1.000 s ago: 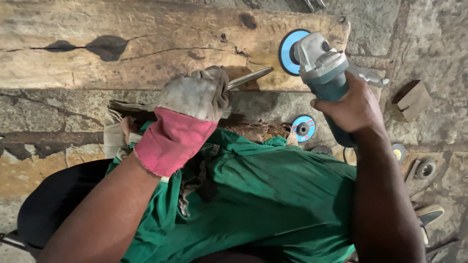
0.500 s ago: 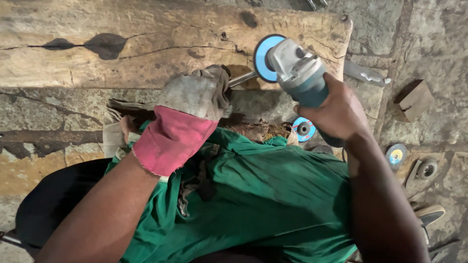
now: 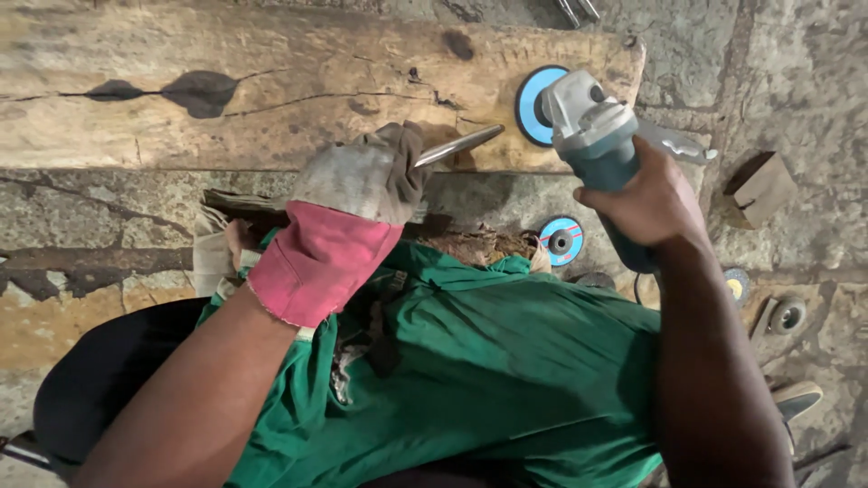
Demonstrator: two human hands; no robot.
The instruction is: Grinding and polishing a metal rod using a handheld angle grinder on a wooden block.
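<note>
My left hand (image 3: 362,185), in a worn grey glove with a pink cuff, grips a metal rod (image 3: 461,145) whose pointed tip juts out to the right over the wooden beam (image 3: 271,81). An angle grinder (image 3: 597,154) with a teal body and a blue disc (image 3: 533,104) is held in my bare right hand (image 3: 646,203). The disc stands just right of the rod's tip, a small gap between them. A green garment (image 3: 479,361) covers my lap below both hands.
The beam lies on a stone floor (image 3: 796,81). A spare blue disc (image 3: 561,239) lies by my knee. More discs (image 3: 737,282) and a round metal part (image 3: 787,314) lie on the right. A small wooden block (image 3: 762,188) stands there too.
The grinder swung left toward the rod's tip half a second ago and has since drawn back a little to the right. My gloved left hand has stayed still.
</note>
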